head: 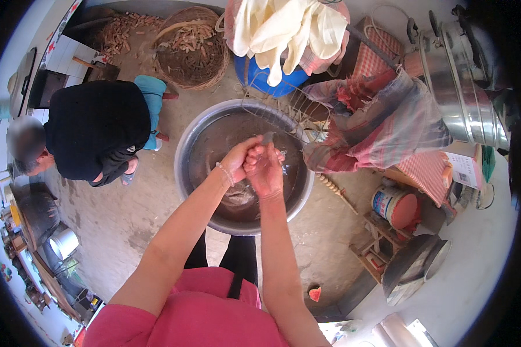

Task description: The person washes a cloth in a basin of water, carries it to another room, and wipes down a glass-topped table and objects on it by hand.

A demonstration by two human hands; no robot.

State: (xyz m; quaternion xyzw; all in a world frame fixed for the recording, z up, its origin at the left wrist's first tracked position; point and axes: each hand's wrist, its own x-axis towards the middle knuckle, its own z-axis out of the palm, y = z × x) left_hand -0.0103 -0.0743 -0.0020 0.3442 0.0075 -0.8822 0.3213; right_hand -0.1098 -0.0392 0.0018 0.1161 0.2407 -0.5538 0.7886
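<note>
A wide metal basin (183, 173) of murky brown water stands on the floor before me. My left hand (235, 162), with a beaded bracelet (225, 173) at its wrist, is pressed against my right hand (264, 173) above the basin. The fingers of both hands are bent and partly overlap. A translucent grey patch (267, 138) shows at the fingertips; whether it is water or a thin object is unclear. Nothing else can be made out between the palms. Something pale and blurred (241, 194) appears at the water below my wrists.
A wire rack (282, 102) reaches over the basin's far right rim, beside a draped plaid cloth (373, 126). Pale cloth (286, 30) hangs above a blue barrel (252, 71). A wicker basket (193, 65) holds corncobs. At left, a person (97, 130) sits bent over a stool.
</note>
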